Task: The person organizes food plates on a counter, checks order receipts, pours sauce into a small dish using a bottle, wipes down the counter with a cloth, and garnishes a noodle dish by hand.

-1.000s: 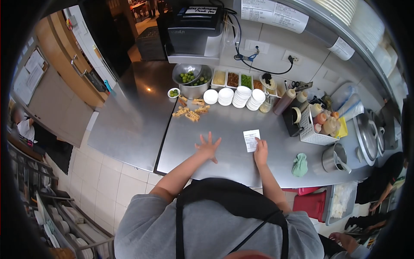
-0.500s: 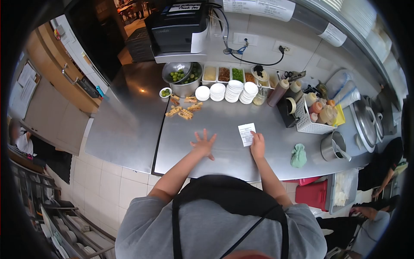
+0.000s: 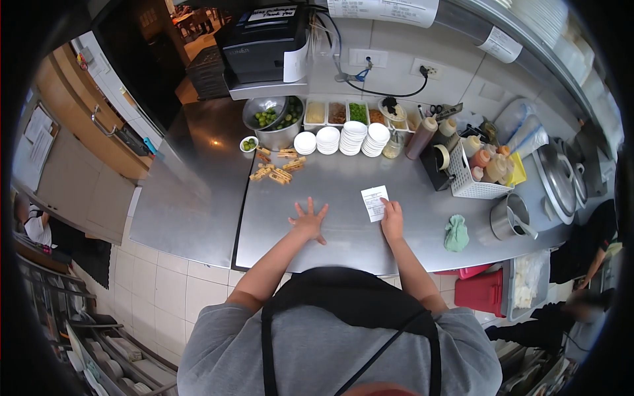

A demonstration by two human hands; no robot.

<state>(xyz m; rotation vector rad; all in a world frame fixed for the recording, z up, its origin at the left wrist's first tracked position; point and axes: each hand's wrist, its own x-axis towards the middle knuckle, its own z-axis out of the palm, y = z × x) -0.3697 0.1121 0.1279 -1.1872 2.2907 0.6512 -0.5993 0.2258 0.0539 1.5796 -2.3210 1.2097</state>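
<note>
My left hand [image 3: 308,222] lies on the steel counter [image 3: 284,204] with its fingers spread and nothing in it. In my right hand [image 3: 391,220] is a small printed paper receipt [image 3: 374,202], pinched at its right edge and lying on or just over the steel. Beyond my left hand, several wooden clothespins [image 3: 276,171] sit in a loose group. To the right of my right hand is a crumpled green cloth [image 3: 456,233].
Stacked white saucers [image 3: 352,137], a steel bowl of green citrus [image 3: 275,136] and topping containers [image 3: 357,112] line the back. Squeeze bottles fill a white basket [image 3: 479,189] at right, near a steel pot [image 3: 504,223]. A black printer [image 3: 264,49] stands above. Other people are at both sides.
Both hands keep nearly the same pose, and the receipt stays in my right hand. The camera view has shifted slightly. A person at the lower right has moved.
</note>
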